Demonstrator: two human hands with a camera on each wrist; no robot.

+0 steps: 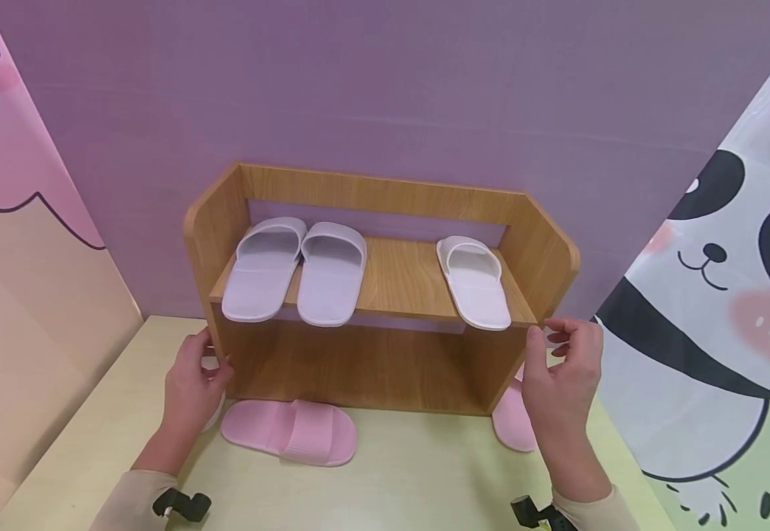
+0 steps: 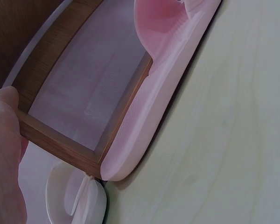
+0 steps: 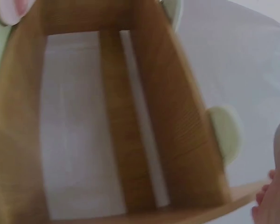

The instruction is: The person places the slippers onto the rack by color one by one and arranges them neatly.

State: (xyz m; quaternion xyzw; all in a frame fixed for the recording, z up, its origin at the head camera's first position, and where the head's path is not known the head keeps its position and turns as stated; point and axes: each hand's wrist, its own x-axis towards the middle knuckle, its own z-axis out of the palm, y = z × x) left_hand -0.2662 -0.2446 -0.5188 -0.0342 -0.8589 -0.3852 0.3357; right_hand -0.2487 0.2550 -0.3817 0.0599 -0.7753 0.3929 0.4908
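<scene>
A wooden two-tier shoe rack [image 1: 385, 184] stands on the table against a purple backdrop. On its upper shelf, a pair of white slippers, one at far left [image 1: 262, 284] and one beside it [image 1: 332, 284], point toward me; a single white slipper [image 1: 474, 284] is at the right end. My left hand [image 1: 192, 380] grips the rack's left side panel, thumb on the front edge. At the right panel's front edge is my right hand [image 1: 567, 376], thumb and bent fingers apart; firm contact cannot be made out. A pink slipper [image 1: 312, 435] lies sideways before the rack.
Another pink slipper [image 1: 514, 420] sits at the rack's right side, partly behind my right hand. Outside the left panel is a white slipper [image 2: 100, 205], mostly hidden in the head view. Pale tabletop [image 1: 398, 479] extends in front; cartoon-printed panels flank both sides.
</scene>
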